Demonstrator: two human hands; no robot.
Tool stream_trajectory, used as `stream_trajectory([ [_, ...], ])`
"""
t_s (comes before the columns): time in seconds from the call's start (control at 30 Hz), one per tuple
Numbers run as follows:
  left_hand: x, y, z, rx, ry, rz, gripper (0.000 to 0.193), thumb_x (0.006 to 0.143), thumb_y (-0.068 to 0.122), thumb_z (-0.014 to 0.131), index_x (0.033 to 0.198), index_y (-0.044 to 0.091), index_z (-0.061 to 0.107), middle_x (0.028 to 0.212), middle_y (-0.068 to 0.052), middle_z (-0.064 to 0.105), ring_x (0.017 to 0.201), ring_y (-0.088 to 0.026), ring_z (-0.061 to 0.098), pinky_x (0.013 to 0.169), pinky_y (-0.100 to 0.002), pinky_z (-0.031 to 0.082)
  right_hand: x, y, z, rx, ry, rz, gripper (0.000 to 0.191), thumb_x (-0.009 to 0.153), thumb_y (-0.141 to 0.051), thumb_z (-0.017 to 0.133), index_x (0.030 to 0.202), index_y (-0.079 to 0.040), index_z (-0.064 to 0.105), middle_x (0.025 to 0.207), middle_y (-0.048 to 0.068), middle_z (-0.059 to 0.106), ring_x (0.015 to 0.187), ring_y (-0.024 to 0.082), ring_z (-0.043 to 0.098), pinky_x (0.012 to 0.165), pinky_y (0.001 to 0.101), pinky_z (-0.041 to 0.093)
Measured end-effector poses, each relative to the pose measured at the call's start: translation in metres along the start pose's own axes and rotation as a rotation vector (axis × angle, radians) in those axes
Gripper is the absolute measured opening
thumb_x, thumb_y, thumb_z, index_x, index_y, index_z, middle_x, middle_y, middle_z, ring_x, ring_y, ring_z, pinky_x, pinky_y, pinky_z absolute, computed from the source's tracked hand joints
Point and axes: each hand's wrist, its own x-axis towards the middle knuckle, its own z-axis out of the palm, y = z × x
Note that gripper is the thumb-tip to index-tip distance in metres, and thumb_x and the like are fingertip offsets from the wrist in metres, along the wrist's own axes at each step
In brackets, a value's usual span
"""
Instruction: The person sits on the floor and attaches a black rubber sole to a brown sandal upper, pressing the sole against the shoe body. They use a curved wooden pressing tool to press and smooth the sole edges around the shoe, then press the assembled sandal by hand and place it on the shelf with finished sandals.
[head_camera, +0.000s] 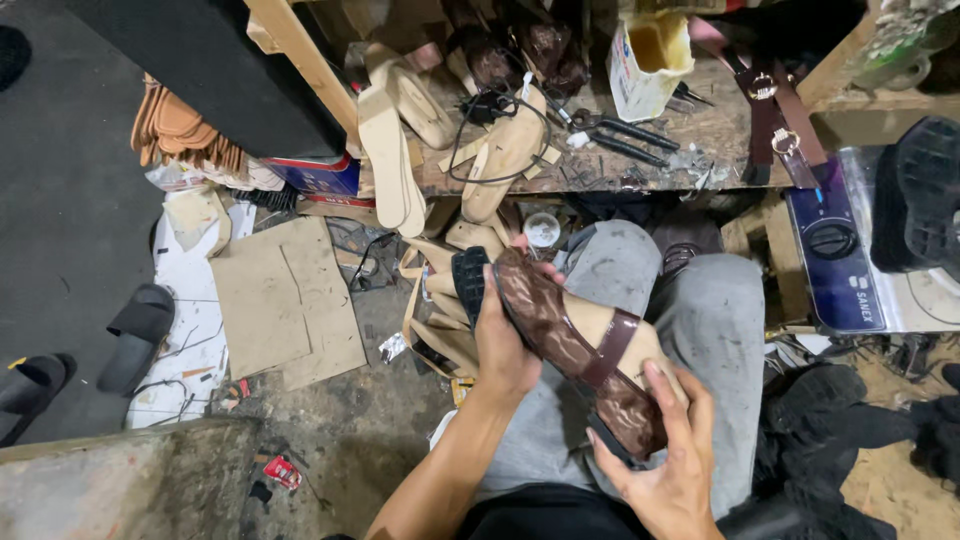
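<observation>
1. Head view: a brown patterned sandal (575, 345) is held over the lap, above the grey trousers (700, 310), and serves as the landmark here.
2. The left hand (503, 345) is wrapped around the sandal's upper end, the fingers curled over its far edge and the thumb along the near side; the forearm rises from the lower edge of the picture.
3. The right hand (665, 465) is closed on the sandal's lower end, the thumb pressed on the glossy upper and the fingers tucked beneath the sole.
4. A dark maroon strap (612, 348) is seen crossing the sandal's middle, with the tan insole (610, 320) showing beside it.
5. A black ribbed sole piece (468, 280) is seen just beyond the left hand; whether it is attached to the sandal cannot be told.
6. The fingertips of both hands are hidden behind the sandal, and the right wrist is cut off at the bottom edge.
7. Beyond the sandal, a wooden workbench (640, 150) is seen bearing tan insole cut-outs (395, 140), black scissors (625, 135) and a white glue tub (645, 50); the small tools there are hard to make out.
8. Left of the sandal, cardboard sheets (285, 300) lie on the floor, and further left a grey slide slipper (135, 335).
9. Right of the sandal, a blue appliance with a black knob (835, 250) is partly cut off.
</observation>
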Motion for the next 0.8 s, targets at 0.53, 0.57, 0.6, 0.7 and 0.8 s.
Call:
stream_trajectory([
  [0.53, -0.039, 0.026, 0.033, 0.515, -0.247, 0.071, 0.051, 0.113, 0.036, 0.051, 0.148, -0.001, 0.057, 0.119, -0.005, 0.06, 0.108, -0.013, 0.053, 0.101, -0.03, 0.04, -0.041, 0.072, 0.011, 0.767, -0.243, 0.304, 0.107, 0.064, 0.002, 0.08, 0.158, 0.0, 0.028, 0.154, 0.017, 0.041, 0.145, 0.027, 0.039, 0.117, 0.0376, 0.029],
  [0.57, -0.039, 0.028, 0.032, 0.519, -0.27, 0.081, 0.051, 0.111, 0.037, 0.05, 0.144, -0.002, 0.058, 0.126, -0.005, 0.063, 0.116, -0.014, 0.055, 0.107, -0.03, 0.041, -0.044, 0.078, 0.008, 0.947, -0.309, 0.343, 0.107, 0.067, 0.002, 0.078, 0.159, 0.001, 0.025, 0.16, 0.017, 0.038, 0.151, 0.028, 0.034, 0.12, 0.0382, 0.025],
  [0.6, -0.039, 0.029, 0.031, 0.523, -0.291, 0.091, 0.051, 0.109, 0.038, 0.05, 0.14, -0.002, 0.059, 0.134, -0.005, 0.066, 0.124, -0.014, 0.058, 0.113, -0.03, 0.041, -0.047, 0.084, 0.006, 1.025, -0.333, 0.419, 0.106, 0.068, -0.001, 0.076, 0.161, 0.001, 0.024, 0.161, 0.018, 0.039, 0.151, 0.028, 0.037, 0.12, 0.0368, 0.027],
  [0.7, -0.033, 0.032, 0.032, 0.44, -0.338, 0.022, 0.048, 0.11, 0.034, 0.056, 0.136, -0.006, 0.061, 0.135, -0.012, 0.066, 0.123, -0.018, 0.061, 0.113, -0.034, 0.043, -0.058, 0.095, 0.003, 1.303, -0.503, 0.576, 0.105, 0.076, -0.01, 0.073, 0.166, -0.001, 0.019, 0.157, 0.027, 0.043, 0.137, 0.034, 0.051, 0.11, 0.04, 0.041],
  [0.8, -0.025, 0.035, 0.035, 0.291, -0.476, -0.11, 0.06, 0.107, 0.039, 0.065, 0.145, -0.005, 0.053, 0.143, -0.019, 0.06, 0.132, -0.027, 0.06, 0.118, -0.041, 0.045, -0.064, 0.095, 0.012, 1.608, -0.787, 0.644, 0.106, 0.086, -0.022, 0.075, 0.168, -0.006, 0.011, 0.147, 0.038, 0.046, 0.112, 0.045, 0.065, 0.089, 0.0476, 0.057],
])
